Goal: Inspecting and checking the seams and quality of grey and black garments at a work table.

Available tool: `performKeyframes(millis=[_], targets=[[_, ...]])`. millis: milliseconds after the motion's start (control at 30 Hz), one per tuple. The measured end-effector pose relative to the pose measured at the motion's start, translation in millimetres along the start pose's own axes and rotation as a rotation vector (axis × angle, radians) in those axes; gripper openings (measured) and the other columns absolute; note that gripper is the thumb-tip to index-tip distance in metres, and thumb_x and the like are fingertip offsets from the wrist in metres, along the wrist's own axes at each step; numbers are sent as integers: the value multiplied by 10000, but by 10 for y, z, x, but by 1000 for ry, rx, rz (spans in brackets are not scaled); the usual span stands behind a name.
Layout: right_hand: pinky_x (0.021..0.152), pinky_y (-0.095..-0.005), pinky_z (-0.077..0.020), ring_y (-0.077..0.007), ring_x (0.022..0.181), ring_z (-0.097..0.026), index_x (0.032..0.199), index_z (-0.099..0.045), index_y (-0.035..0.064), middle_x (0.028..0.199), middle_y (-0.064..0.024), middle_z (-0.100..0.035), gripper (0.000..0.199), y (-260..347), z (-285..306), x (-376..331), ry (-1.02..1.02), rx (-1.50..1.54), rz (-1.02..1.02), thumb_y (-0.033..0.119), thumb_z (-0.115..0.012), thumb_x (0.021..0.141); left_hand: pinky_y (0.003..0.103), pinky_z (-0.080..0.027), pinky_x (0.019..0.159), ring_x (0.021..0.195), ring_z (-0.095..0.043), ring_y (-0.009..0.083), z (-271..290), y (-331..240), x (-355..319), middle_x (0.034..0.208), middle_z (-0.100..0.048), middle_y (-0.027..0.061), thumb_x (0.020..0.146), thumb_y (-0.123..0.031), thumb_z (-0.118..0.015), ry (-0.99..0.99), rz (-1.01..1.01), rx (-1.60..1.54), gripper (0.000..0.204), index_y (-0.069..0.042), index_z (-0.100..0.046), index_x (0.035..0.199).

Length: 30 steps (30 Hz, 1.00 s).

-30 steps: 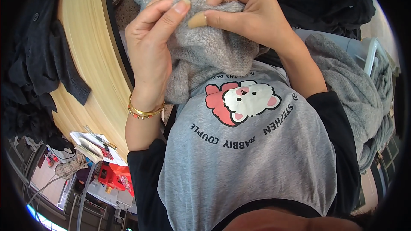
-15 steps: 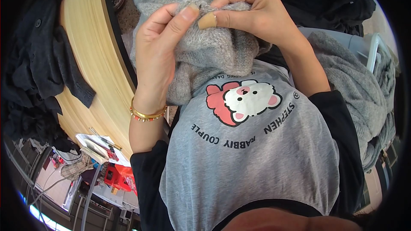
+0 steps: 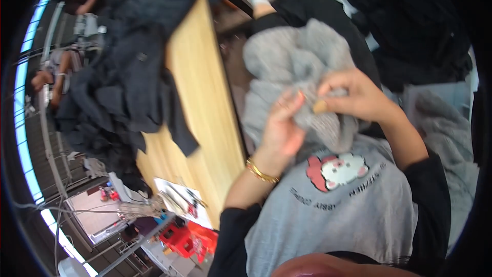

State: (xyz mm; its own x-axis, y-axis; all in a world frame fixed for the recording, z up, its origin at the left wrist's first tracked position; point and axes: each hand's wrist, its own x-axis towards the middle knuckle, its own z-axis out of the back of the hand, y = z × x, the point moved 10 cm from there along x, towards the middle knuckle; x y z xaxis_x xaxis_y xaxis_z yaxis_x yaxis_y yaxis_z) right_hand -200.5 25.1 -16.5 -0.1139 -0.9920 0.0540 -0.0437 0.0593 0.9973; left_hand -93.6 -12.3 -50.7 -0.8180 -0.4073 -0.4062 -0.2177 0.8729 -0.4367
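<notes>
A fuzzy grey knit garment lies bunched over my lap, in front of my grey shirt. My left hand, with gold bracelets at the wrist, is closed on a fold of it between thumb and fingers. Close by on the right, my right hand pinches the same knit. A tan covering wraps the tip of the right thumb. The picture is blurred, so whatever small thing may lie between the fingertips cannot be made out.
To the left stands a wooden table heaped with dark garments. Papers and tools lie at its near end, by a red basket. Grey knitwear fills a bin at right, with black cloth beyond. Another person sits far left.
The view has swung left, so hands and knit garment appear lower and further right, and other people come into sight. Both hands keep their pinch on the knit.
</notes>
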Motion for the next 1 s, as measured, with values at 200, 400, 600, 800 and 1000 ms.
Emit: performKeyframes(millis=[200,400,600,800,1000], targets=[[719,-188,-439,-50,831,-578,1052,-597,14,870,-17,-636,295,141,432,-283,-205,342,-128,-63,-646,772,325,-484,922,1033,-624,168,-154,-345,11,1109,-655,82,969,-163,-538,65,-147,192,230,-34,-575,1155],[667,-176,-455,-50,745,-599,1048,-566,17,850,-17,-641,313,43,847,-522,-405,298,-28,-100,-609,761,292,-484,896,1008,-619,131,-248,-352,-14,1079,-669,55,959,-136,-559,17,-212,318,182,-50,-600,1114],[544,-220,-479,-131,611,-641,863,-651,23,810,-76,-686,200,613,337,-482,-211,-382,346,-42,-696,679,238,-447,753,811,-561,108,-615,-494,-72,946,-611,46,893,-70,-636,-18,-594,938,111,-12,-619,986],[443,-255,-444,-162,573,-603,895,-689,74,890,-70,-662,211,1027,-141,-586,-118,-841,779,66,-701,685,255,-408,656,808,-514,146,-915,-415,-221,905,-549,63,826,-17,-688,97,-789,1390,143,10,-616,946],[458,-247,-463,-158,590,-609,901,-671,32,881,-85,-661,216,1025,-112,-700,-177,-812,815,75,-690,691,237,-416,761,891,-518,116,-746,-236,-185,991,-554,60,874,-46,-649,167,-507,1265,114,15,-624,966]])
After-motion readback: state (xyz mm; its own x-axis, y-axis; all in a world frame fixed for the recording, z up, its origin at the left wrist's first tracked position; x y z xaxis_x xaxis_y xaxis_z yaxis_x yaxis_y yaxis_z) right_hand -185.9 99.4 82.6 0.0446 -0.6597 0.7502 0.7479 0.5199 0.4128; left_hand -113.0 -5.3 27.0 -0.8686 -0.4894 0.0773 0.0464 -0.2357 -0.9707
